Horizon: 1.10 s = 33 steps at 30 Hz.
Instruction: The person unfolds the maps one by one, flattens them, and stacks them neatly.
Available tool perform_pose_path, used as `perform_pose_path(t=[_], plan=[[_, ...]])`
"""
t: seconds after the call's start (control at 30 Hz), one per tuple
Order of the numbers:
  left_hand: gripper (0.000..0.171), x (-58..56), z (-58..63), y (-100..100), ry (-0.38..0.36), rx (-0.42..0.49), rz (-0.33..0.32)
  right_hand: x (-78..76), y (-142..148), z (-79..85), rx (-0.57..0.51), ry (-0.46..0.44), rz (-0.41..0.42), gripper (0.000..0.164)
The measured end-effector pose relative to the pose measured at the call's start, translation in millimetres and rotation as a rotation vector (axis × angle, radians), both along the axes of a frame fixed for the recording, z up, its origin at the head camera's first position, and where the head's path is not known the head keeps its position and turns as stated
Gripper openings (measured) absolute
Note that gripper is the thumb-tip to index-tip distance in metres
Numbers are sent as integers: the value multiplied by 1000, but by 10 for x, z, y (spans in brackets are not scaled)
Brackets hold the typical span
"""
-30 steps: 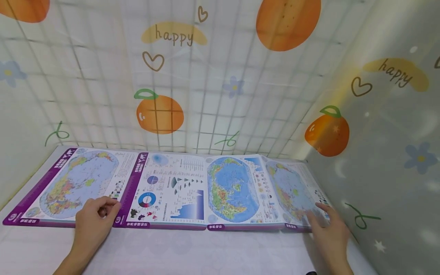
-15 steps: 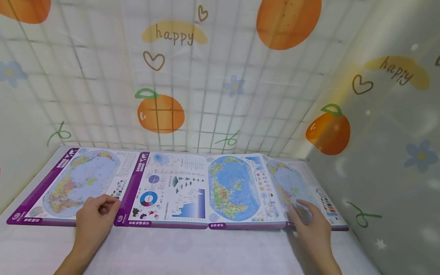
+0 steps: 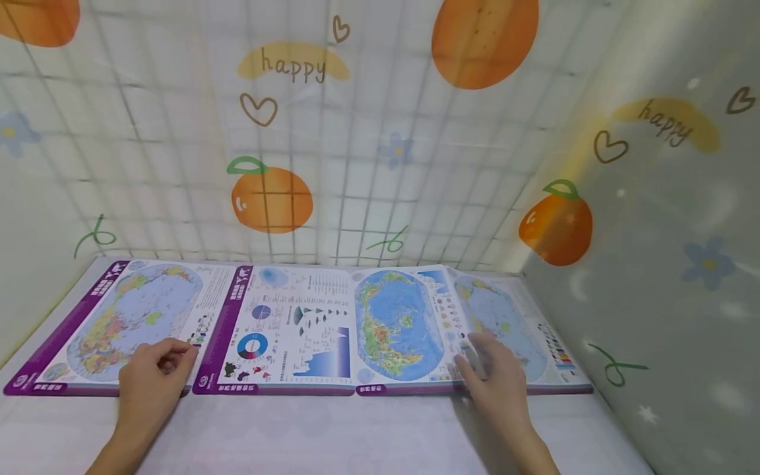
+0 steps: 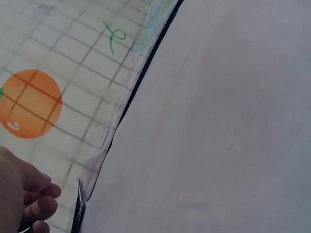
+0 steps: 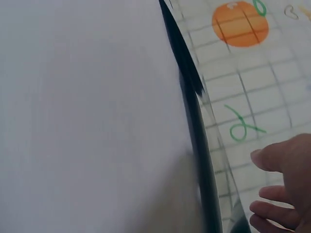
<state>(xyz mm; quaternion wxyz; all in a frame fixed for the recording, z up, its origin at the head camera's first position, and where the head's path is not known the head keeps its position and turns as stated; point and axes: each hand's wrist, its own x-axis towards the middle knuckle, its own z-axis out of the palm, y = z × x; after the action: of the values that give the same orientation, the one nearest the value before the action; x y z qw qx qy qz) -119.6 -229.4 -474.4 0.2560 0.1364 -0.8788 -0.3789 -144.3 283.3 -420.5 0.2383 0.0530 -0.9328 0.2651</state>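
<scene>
A fold-out world map lies spread across the white table in the head view. Its panels show a pale world map [image 3: 139,316], a page of charts [image 3: 297,323], a blue relief map [image 3: 400,326] and another pale map [image 3: 505,326] at the right. My left hand [image 3: 151,373] rests at the leftmost panel's right side, fingers loosely curled, thumb near the index fingertip; nothing shows held. My right hand [image 3: 495,379], blurred, is over the seam between the two right panels, its thumb and fingers apart. In the left wrist view a raised panel edge [image 4: 80,206] stands beside the fingers.
A translucent curtain [image 3: 356,218] printed with oranges hangs behind the map, with a wire grid [image 3: 380,204] showing through. More of the same sheeting [image 3: 671,277] closes the right side. The white tabletop [image 3: 309,435] runs in front of the map.
My right hand has moved left along the map's near edge, from the far right panel to the seam beside the blue relief map. The left hand stays in place.
</scene>
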Motion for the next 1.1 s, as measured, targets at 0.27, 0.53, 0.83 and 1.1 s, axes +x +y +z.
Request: perform_pose_path(t=[0.27,0.53,0.83,1.1], plan=[[9,-1,6,-74,7,-9,17,49,-397,-19,-4,90,129,50],[14,18,31,-138,-33,14,45,37,-786,-113,13,69,203,51],[14,39,36,-227,-27,20,59,58,-1179,-209,-6,41,298,49],[13,13,22,-304,22,16,53,115,-1423,-237,-13,13,339,46]])
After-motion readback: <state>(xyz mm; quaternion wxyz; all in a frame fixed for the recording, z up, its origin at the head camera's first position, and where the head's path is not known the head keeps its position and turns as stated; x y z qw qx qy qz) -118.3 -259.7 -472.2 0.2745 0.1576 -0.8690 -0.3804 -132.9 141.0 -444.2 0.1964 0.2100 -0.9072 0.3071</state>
